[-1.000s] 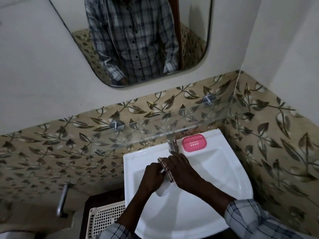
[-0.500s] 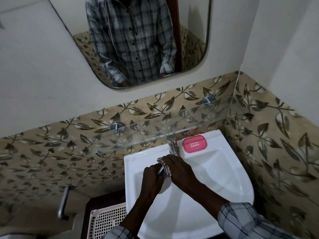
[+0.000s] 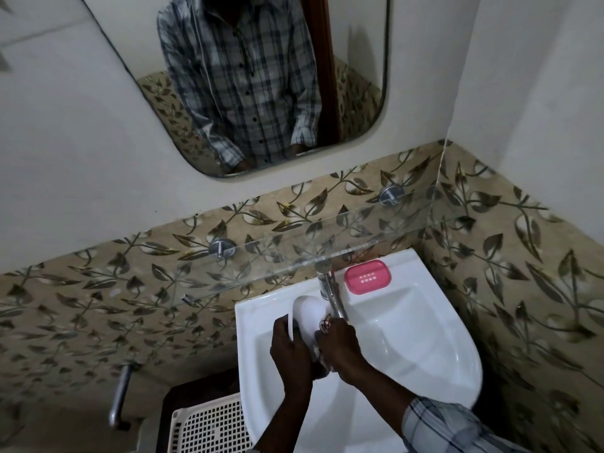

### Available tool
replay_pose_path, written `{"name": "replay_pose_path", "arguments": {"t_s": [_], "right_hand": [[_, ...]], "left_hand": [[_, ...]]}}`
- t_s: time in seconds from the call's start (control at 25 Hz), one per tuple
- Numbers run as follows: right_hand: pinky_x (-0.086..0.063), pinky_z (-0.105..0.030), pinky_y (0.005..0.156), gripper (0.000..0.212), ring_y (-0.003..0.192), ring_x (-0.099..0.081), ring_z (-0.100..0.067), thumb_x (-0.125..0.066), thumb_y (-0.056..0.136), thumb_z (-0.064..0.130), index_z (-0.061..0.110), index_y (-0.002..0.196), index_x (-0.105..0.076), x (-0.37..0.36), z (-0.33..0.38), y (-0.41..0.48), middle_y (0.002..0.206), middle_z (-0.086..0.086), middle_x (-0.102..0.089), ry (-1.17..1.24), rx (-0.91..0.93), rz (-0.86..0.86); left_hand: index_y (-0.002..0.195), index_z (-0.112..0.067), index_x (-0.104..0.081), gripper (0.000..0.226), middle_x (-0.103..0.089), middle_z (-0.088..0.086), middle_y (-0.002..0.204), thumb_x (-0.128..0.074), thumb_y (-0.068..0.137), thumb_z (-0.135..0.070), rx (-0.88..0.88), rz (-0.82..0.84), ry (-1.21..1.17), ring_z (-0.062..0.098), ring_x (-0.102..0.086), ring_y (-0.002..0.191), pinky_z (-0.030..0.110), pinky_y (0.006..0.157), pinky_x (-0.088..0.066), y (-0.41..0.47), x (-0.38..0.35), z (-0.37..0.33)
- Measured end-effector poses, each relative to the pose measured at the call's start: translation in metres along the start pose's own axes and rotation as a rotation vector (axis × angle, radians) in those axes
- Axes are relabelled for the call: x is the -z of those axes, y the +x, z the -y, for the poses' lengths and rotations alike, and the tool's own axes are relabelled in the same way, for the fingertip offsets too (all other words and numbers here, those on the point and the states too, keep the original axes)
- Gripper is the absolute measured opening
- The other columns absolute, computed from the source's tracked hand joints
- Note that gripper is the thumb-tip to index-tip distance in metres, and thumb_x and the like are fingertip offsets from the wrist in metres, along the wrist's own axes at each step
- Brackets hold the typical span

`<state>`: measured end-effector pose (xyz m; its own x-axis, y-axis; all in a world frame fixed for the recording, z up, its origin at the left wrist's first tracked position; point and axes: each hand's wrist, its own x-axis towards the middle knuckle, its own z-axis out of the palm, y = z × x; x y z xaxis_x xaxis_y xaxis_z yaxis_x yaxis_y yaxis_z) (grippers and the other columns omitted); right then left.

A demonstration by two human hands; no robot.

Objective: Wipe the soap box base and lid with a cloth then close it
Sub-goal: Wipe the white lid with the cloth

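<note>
Two hands meet over the sink's back left, left hand gripping the lid end-up, right hand clutching the cloth against it (base lies at the back right corner, nearer the right hand).

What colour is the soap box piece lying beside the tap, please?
That soap box piece is pink; the head view shows it.

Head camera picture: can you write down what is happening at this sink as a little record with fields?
Place: white sink under a mirror
Left hand: grips the white soap box piece
Right hand: presses a checked cloth against that piece
Pink soap box piece: lies on the sink's rim beside the tap, untouched
Box: in two parts, not yet closed
</note>
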<state>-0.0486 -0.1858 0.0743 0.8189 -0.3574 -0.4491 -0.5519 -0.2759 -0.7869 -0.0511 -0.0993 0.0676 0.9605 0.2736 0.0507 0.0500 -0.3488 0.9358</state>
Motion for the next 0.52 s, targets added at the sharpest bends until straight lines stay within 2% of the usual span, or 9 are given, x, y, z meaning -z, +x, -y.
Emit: {"name": "replay_pose_path", "arguments": {"t_s": [0.04, 0.12, 0.16, 0.24, 0.28, 0.36, 0.44, 0.48, 0.52], "right_hand": [[-0.059, -0.036, 0.08, 0.014, 0.097, -0.071, -0.03, -0.059, 0.09, 0.018, 0.008, 0.098, -0.065, 0.003, -0.003, 0.0, 0.102, -0.013, -0.072, -0.136, 0.074, 0.005], [-0.052, -0.034, 0.086, 0.02, 0.109, -0.065, -0.029, -0.055, 0.091, 0.018, 0.011, 0.108, -0.061, 0.01, -0.007, 0.005, 0.111, -0.008, -0.07, -0.435, 0.3, 0.001], [-0.05, -0.033, 0.087, 0.022, 0.111, -0.064, -0.027, -0.052, 0.09, 0.016, 0.012, 0.111, -0.058, 0.013, -0.006, 0.008, 0.113, -0.006, -0.069, -0.556, 0.415, 0.014], [-0.048, -0.032, 0.086, 0.026, 0.11, -0.063, -0.024, -0.049, 0.089, 0.011, 0.014, 0.113, -0.055, 0.017, -0.002, 0.013, 0.112, -0.003, -0.067, -0.694, 0.574, 0.024], [-0.048, -0.032, 0.085, 0.027, 0.109, -0.063, -0.025, -0.049, 0.088, 0.009, 0.014, 0.113, -0.054, 0.017, 0.001, 0.017, 0.112, -0.003, -0.067, -0.697, 0.589, 0.008], [-0.049, -0.034, 0.084, 0.027, 0.107, -0.064, -0.029, -0.051, 0.086, 0.006, 0.013, 0.112, -0.056, 0.014, 0.002, 0.021, 0.111, -0.005, -0.068, -0.604, 0.513, -0.056], [-0.055, -0.035, 0.084, 0.025, 0.102, -0.068, -0.031, -0.054, 0.089, 0.005, 0.009, 0.112, -0.061, 0.009, -0.002, 0.022, 0.108, -0.011, -0.071, -0.368, 0.321, -0.082], [-0.058, -0.033, 0.077, 0.02, 0.092, -0.072, -0.028, -0.055, 0.091, 0.006, 0.007, 0.108, -0.065, 0.007, -0.005, 0.02, 0.1, -0.012, -0.073, -0.151, 0.187, -0.072], [-0.058, -0.029, 0.064, 0.013, 0.074, -0.074, -0.022, -0.057, 0.092, 0.006, 0.005, 0.098, -0.068, 0.006, -0.006, 0.018, 0.086, -0.011, -0.074, 0.096, 0.041, -0.056]], "left_hand": [[0.114, -0.022, -0.061, 0.018, -0.066, -0.019, 0.095, -0.061, 0.096, -0.018, 0.009, 0.043, 0.021, 0.014, -0.067, 0.095, 0.005, 0.073, -0.044, 0.002, 0.005, 0.0], [0.138, -0.022, -0.051, 0.057, -0.066, -0.014, 0.105, -0.074, 0.086, -0.019, -0.024, 0.16, 0.156, 0.013, -0.066, 0.097, 0.006, 0.076, -0.044, 0.021, 0.014, 0.0], [0.142, -0.022, -0.05, 0.061, -0.069, -0.007, 0.109, -0.074, 0.086, -0.02, -0.061, 0.255, 0.304, 0.016, -0.067, 0.1, 0.014, 0.08, -0.047, 0.035, 0.016, -0.002], [0.131, -0.015, -0.064, 0.039, -0.073, 0.009, 0.116, -0.065, 0.091, -0.018, -0.136, 0.467, 0.618, 0.028, -0.067, 0.111, 0.03, 0.09, -0.05, 0.058, 0.02, -0.015], [0.118, -0.01, -0.072, 0.028, -0.074, 0.013, 0.115, -0.061, 0.093, -0.014, -0.159, 0.514, 0.654, 0.031, -0.067, 0.111, 0.034, 0.091, -0.051, 0.061, 0.019, -0.018], [0.103, -0.006, -0.076, 0.022, -0.077, 0.013, 0.108, -0.057, 0.093, -0.007, -0.167, 0.439, 0.529, 0.03, -0.069, 0.106, 0.035, 0.088, -0.051, 0.056, 0.015, -0.021], [0.102, -0.007, -0.077, 0.024, -0.078, 0.011, 0.108, -0.055, 0.094, -0.002, -0.141, 0.25, 0.433, 0.029, -0.07, 0.104, 0.033, 0.09, -0.049, 0.043, 0.011, -0.018], [0.103, -0.008, -0.076, 0.025, -0.078, 0.011, 0.108, -0.053, 0.094, -0.001, -0.127, 0.141, 0.38, 0.031, -0.07, 0.104, 0.033, 0.09, -0.049, 0.037, 0.009, -0.014], [0.103, -0.008, -0.076, 0.025, -0.077, 0.011, 0.106, -0.052, 0.096, -0.002, -0.097, 0.051, 0.319, 0.032, -0.07, 0.103, 0.035, 0.091, -0.049, 0.033, 0.006, -0.012]]}}
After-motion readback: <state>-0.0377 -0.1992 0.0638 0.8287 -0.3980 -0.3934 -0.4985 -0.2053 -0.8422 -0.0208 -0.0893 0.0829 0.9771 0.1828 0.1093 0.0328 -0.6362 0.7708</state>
